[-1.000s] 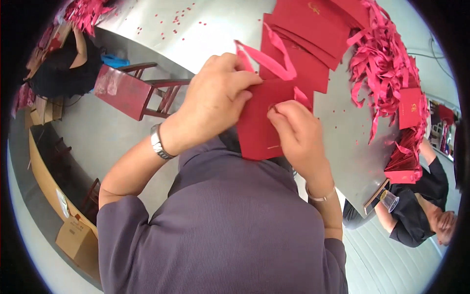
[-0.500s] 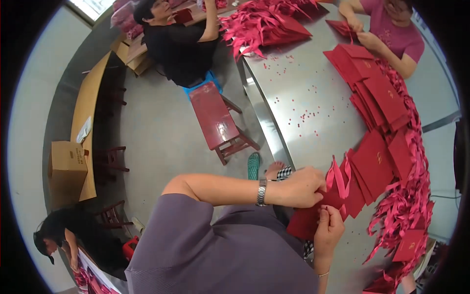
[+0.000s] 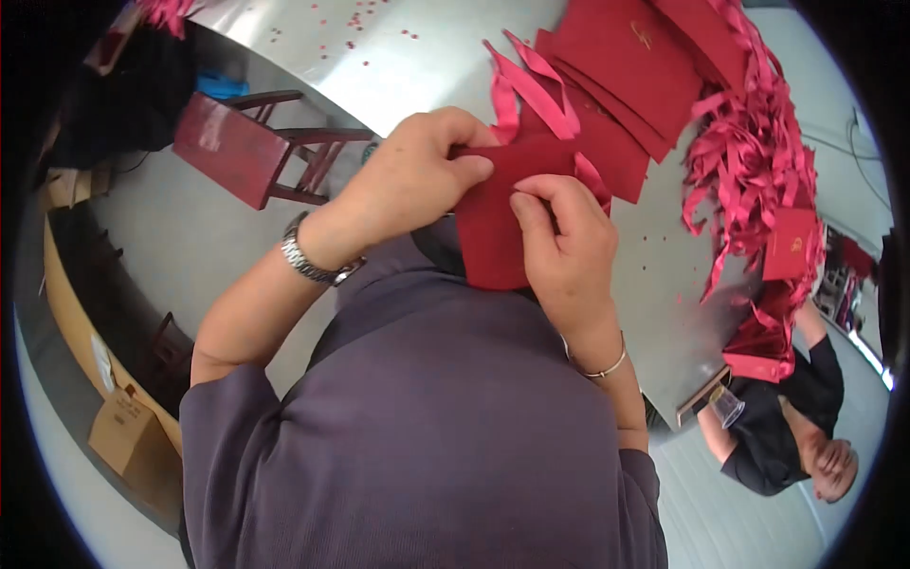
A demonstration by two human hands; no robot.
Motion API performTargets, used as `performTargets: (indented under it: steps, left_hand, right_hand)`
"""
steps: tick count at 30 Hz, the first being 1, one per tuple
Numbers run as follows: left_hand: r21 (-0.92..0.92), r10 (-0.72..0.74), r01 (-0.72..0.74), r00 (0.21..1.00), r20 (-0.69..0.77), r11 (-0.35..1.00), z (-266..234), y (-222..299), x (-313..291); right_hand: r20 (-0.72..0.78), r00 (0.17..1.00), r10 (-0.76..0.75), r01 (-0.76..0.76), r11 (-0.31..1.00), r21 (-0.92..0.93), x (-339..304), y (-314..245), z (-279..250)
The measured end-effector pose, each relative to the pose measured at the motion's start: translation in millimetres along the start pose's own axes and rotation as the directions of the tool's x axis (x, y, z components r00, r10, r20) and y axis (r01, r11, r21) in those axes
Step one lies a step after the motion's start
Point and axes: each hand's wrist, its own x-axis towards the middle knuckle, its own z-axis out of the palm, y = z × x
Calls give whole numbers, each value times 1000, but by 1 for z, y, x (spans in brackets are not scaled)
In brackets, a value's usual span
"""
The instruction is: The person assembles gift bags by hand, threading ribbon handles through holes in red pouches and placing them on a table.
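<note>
gold marks [image 3: 641, 35] on red bags [image 3: 611, 71] and print [image 3: 120, 418] on a cardboard box [image 3: 128, 446] are illegible.

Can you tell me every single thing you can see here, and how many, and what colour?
Held bag: one, red, between the hands
Ribbons: several, pink, by its far edge
Other bags: several, red, beyond it on the table
Ribbon heap: one, pink, right
Table: one, silver-grey, ahead
Dots: many, red, scattered on it
Stool: one, dark red, left
Cardboard box: one big, brown, lower left
Cup: one, clear, lower right
Co-worker: one clearly visible, black top, lower right
Shirt: one, purple-grey, on the wearer
Watch: one, silver, left wrist
Bangle: one, silvery, right wrist
Hands: two, bare; left hand gripping the held bag's corner, right hand at its front
</note>
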Motion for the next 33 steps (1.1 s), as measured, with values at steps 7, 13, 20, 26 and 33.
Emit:
performTargets:
  steps: [7, 13, 20, 26, 33]
  left_hand:
    - [-37, 14, -13, 1000, 26, 999, 7, -6, 1]
    - [-26, 127, -126, 992, 7, 992, 10, -19, -2]
    - [154, 246, -227, 962, -119, 962, 13, -19, -3]
    - [144, 227, -209, 967, -118, 967, 12, -19, -2]
    - [259, 439, -388, 881, -178, 884, 21, -18, -4]
  right_hand:
    - [-85, 973, 212, -199, 969, 148, -7, 11, 12]
    - [-72, 979, 191, -183, 977, 109, -3, 13, 15]
    - [-57, 998, -37, 25, 978, -207, 7, 10, 18]
    - [-6, 976, -219, 202, 907, -369, 6, 14, 20]
    - [147, 953, -266, 303, 812, -499, 13, 3, 14]
